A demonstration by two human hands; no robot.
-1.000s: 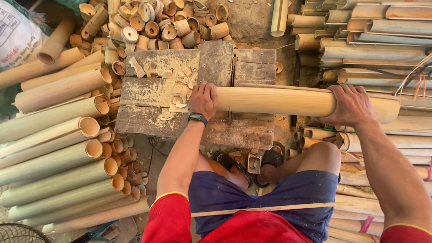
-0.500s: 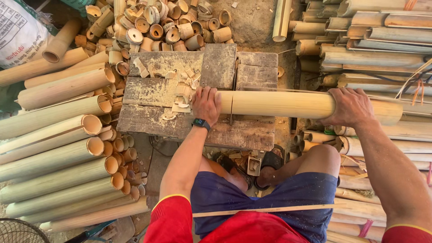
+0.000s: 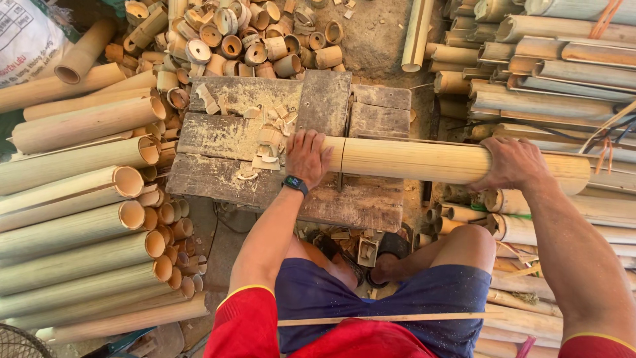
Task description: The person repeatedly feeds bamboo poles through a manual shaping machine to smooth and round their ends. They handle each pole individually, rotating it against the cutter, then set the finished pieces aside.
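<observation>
A long pale bamboo pole (image 3: pixel 424 161) lies crosswise on a worn wooden workbench (image 3: pixel 225 136). My left hand (image 3: pixel 307 158), with a dark watch on the wrist, presses flat over the pole's left end. My right hand (image 3: pixel 511 164) grips the pole further right, fingers wrapped over its top. A thin upright blade or slot (image 3: pixel 340 174) crosses the pole just right of my left hand. Bamboo offcuts and chips (image 3: pixel 268 138) lie scattered on the bench beside that hand.
Long bamboo poles (image 3: pixel 73 219) are stacked at the left, and more bamboo poles (image 3: pixel 550 73) at the right. A heap of short bamboo rings (image 3: pixel 232 40) lies beyond the bench. A white sack (image 3: pixel 23 33) sits top left. My knees and blue shorts (image 3: pixel 371 292) are below.
The pole and both hands have hardly shifted; the view has moved slightly, with the hands holding the same grip on the pole.
</observation>
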